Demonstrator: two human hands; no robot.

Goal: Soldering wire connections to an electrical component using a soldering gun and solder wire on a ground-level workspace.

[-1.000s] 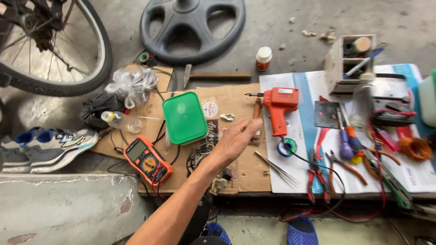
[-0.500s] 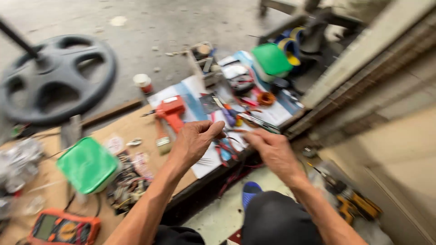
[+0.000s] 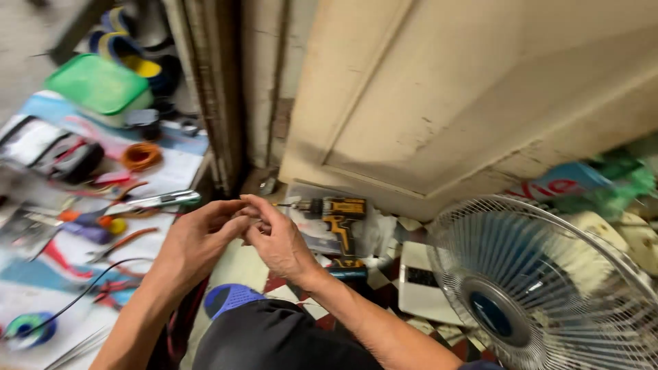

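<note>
Checkered floor tile under my knees, tools spread over paper sheets to the left. Nearest: my left hand [image 3: 195,243] and right hand [image 3: 277,240], fingertips pinched together and touching — whatever sits between them is too small to make out. Just beyond the right hand, a yellow-and-black cordless drill [image 3: 336,223] lies on the floor, bit pointing left. Right of it, a fan [image 3: 548,288] with a wire grille. Left side — pliers [image 3: 161,200], an orange wire coil [image 3: 140,156], farther off a green lid [image 3: 99,83]. Behind everything, a worn cream door [image 3: 480,89].
</note>
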